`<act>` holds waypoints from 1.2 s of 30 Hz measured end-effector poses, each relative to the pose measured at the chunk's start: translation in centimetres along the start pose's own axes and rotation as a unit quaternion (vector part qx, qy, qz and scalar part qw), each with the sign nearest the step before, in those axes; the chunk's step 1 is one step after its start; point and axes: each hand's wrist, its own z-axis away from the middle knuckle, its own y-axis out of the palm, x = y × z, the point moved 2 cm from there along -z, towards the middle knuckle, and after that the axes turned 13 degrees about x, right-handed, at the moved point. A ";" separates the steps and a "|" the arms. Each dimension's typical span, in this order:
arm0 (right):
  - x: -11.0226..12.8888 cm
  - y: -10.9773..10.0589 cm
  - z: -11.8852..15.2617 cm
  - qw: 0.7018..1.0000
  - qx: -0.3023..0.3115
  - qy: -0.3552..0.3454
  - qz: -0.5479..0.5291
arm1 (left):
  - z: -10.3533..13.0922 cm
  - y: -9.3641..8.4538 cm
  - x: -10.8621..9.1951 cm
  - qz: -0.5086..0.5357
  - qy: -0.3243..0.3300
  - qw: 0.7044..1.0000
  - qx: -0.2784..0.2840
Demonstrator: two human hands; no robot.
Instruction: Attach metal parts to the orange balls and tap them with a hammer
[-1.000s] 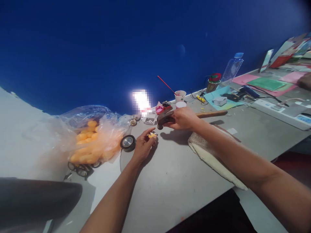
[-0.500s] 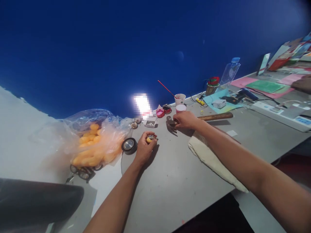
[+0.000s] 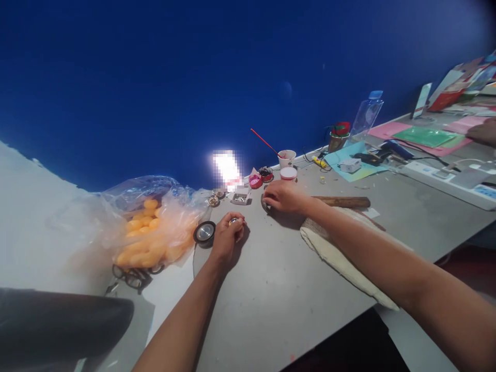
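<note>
My left hand [image 3: 228, 235] is closed round a small round object [image 3: 233, 221] with a shiny metal top and some yellow on it; fingers cover most of it. Just left of this hand sits a thick black disc with a silver centre [image 3: 205, 233]. Fingers curled, my right hand [image 3: 287, 197] grips the head of a hammer low over the table. Only a bit of its metal shows past my fingers, and its wooden handle [image 3: 344, 201] points right. Beneath my right forearm is a folded cream cloth [image 3: 333, 253].
A clear bag of orange balls [image 3: 149, 222] leans at the left. Along the blue wall are a small tray [image 3: 240, 199], red tins [image 3: 256, 181], a lidded tub [image 3: 288, 173] and a cup with a red stick [image 3: 287, 157]. A power strip [image 3: 445, 183] lies right; another person's hand [image 3: 482, 132] shows beyond.
My right hand has shifted slightly left and now covers most of the hammer head; the handle has dropped lower. My left hand has moved a little left and closed further over the small round object.
</note>
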 end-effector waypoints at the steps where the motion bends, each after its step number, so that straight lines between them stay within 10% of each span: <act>1: 0.7 0.1 0.0 1.000 0.009 -0.016 0.003 | 0.0 0.0 -0.1 0.043 -0.004 0.999 0.007; 8: 2.9 1.4 0.0 0.996 0.084 -0.028 0.024 | 0.4 0.4 -0.3 0.203 -0.071 0.976 0.025; 14: 2.9 2.2 -0.2 0.995 0.096 -0.016 0.025 | 0.1 0.5 -0.2 0.137 -0.009 0.989 -0.051; 36: 2.8 3.5 -0.6 0.993 0.105 -0.049 0.037 | 0.6 0.8 -0.2 0.150 -0.043 0.987 0.049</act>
